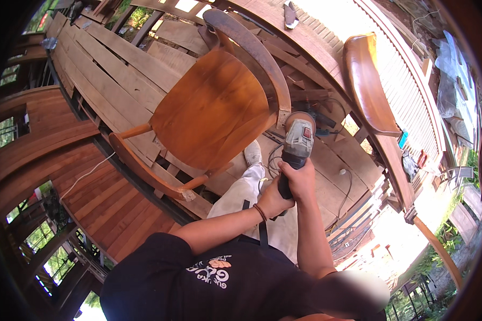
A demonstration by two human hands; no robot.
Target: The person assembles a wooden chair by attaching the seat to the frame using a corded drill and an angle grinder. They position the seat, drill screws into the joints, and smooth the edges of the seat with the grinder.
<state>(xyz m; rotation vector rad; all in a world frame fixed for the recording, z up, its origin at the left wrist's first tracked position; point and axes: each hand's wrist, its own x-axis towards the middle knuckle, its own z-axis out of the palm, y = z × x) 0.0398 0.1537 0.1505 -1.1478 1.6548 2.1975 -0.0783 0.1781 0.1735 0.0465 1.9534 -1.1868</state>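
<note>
Both hands, left hand [273,199] and right hand [300,179], wrap fingers tightly around a grey handheld angle grinder [296,145], its disc meeting the curved back edge of the brown wooden chair [214,107]; sanding appears underway, and next calls for steady passes along that rim.

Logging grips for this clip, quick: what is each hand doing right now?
Left hand: closed around the lower handle of the grinder.
Right hand: closed on the grinder body, just above the left; its disc end meets the chair edge.
</note>
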